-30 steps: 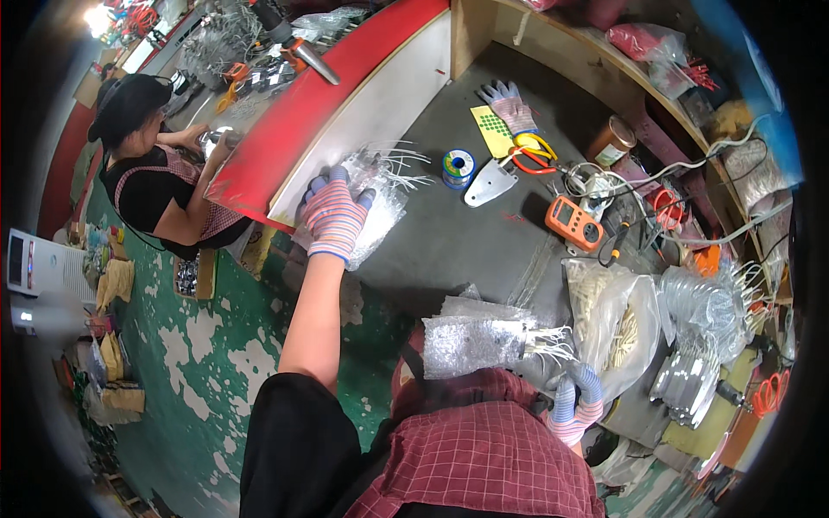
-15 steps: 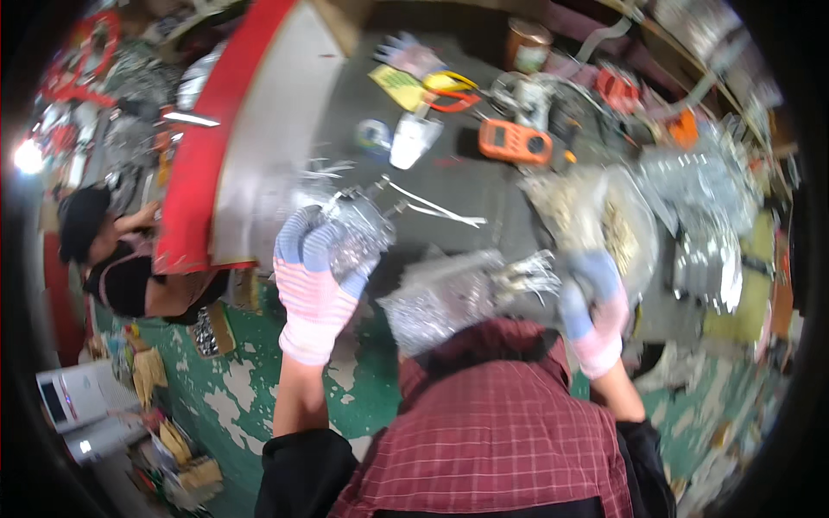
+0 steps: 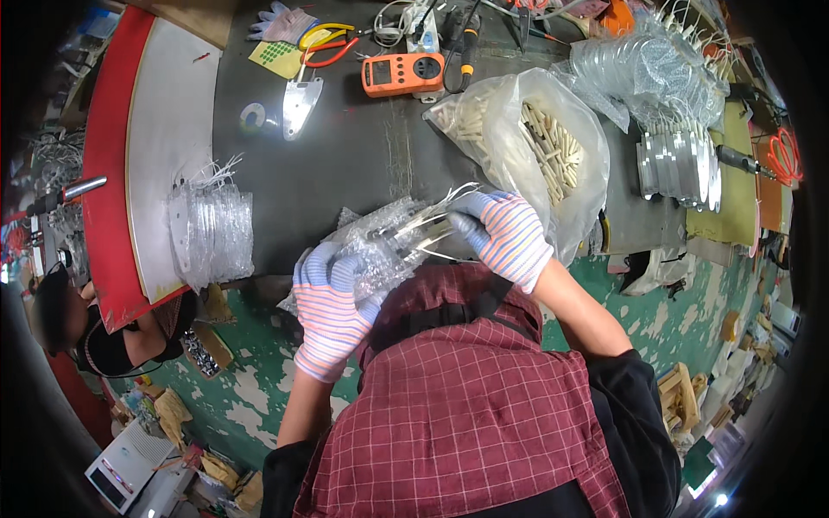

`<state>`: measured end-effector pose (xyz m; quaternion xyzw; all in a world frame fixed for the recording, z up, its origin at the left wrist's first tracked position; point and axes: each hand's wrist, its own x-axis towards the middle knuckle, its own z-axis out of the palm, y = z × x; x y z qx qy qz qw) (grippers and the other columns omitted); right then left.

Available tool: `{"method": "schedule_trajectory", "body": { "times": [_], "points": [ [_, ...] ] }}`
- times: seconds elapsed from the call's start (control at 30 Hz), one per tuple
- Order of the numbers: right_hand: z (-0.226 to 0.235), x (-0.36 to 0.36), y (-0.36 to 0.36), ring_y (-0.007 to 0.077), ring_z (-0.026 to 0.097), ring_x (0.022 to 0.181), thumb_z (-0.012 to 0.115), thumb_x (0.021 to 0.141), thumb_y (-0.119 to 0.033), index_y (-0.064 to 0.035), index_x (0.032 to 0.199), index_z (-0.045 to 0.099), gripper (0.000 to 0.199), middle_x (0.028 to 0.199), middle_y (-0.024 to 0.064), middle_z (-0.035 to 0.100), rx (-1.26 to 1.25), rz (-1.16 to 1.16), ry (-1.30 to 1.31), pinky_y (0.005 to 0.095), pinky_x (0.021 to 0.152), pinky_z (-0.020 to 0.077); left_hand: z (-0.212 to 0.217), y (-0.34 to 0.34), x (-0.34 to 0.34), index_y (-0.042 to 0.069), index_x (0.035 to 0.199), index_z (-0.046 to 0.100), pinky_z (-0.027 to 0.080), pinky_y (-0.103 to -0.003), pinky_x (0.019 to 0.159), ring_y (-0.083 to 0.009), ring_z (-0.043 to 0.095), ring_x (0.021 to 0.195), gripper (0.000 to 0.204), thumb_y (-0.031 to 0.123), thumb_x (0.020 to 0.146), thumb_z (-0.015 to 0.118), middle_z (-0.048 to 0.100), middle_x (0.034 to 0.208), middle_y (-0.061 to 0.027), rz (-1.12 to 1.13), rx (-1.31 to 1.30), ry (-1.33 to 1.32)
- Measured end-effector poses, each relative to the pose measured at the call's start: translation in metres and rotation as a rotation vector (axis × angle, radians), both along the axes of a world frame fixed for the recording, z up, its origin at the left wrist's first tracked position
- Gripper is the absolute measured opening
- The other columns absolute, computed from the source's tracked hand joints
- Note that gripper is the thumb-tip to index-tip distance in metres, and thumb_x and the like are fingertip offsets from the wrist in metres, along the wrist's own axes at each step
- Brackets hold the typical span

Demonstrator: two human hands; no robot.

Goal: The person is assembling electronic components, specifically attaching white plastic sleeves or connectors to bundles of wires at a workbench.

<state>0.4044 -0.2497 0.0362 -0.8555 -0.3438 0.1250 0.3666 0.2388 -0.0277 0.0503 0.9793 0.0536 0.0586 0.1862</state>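
Observation:
Near the table's front edge lies a bubble-wrapped bundle [image 3: 380,237] with thin white wires [image 3: 429,231] sticking out of its right end. My left hand [image 3: 331,311], in a striped glove with blue-grey fingertips, is closed round the bundle's near left part. At the other end my right hand [image 3: 511,237], gloved alike, has its fingers closed on the wires; the fingertips partly hide them. A clear plastic bag [image 3: 496,129] of short tan rods [image 3: 551,154] stands just beyond my right hand. To the left is a stack of bubble-wrapped pieces [image 3: 216,229] with similar wires.
An orange meter [image 3: 402,75], red-and-yellow-handled pliers [image 3: 326,41], a shiny metal plate [image 3: 301,105] and a glove [image 3: 285,23] lie farther back. More wrapped pieces [image 3: 648,73] and silvery plates [image 3: 682,168] sit right. A red-edged board [image 3: 117,173] borders the left, where another person [image 3: 138,332] works.
My left hand has gone from a wrapped piece on the left to the bundle in front of me. My right hand has moved left to the wires. The view has shifted too.

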Motion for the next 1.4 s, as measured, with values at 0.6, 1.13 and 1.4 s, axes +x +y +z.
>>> {"method": "schedule_trajectory", "body": {
  "times": [0.6, 1.13, 1.4],
  "points": [
    [-0.011, 0.011, -0.041, 0.0322, 0.066, 0.082, 0.064, 0.093, -0.019, -0.0033, 0.096, 0.068, 0.017, 0.086, 0.0165, 0.068, 0.092, -0.331, 0.032, 0.0391, 0.077, 0.0520, -0.018, -0.041, 0.073, 0.009, 0.106, 0.069, 0.047, -0.045, 0.090, -0.0333, 0.061, 0.098, 0.026, 0.008, 0.080, 0.069, 0.066, 0.101, -0.0116, -0.262, -0.202, -0.135],
    [-0.080, 0.094, -0.084, 0.0370, 0.069, 0.093, 0.070, 0.088, -0.023, -0.0087, 0.111, 0.070, 0.027, 0.103, 0.0182, 0.072, -0.243, -0.534, -0.066, 0.0430, 0.085, 0.0540, -0.004, -0.054, 0.085, 0.010, 0.104, 0.070, 0.047, -0.043, 0.083, -0.0329, 0.062, 0.092, 0.021, 0.011, 0.083, 0.072, 0.066, 0.098, -0.0120, -0.195, -0.140, -0.134],
    [0.015, 0.000, -0.057, 0.0366, 0.067, 0.081, 0.073, 0.088, -0.018, -0.0059, 0.101, 0.071, 0.018, 0.087, 0.0157, 0.070, 0.078, -0.160, 0.086, 0.0416, 0.073, 0.0526, -0.010, -0.049, 0.086, 0.010, 0.102, 0.071, 0.048, -0.044, 0.081, -0.0344, 0.064, 0.090, 0.021, 0.010, 0.081, 0.072, 0.067, 0.096, -0.0135, -0.169, -0.179, -0.163]
  ]
}}
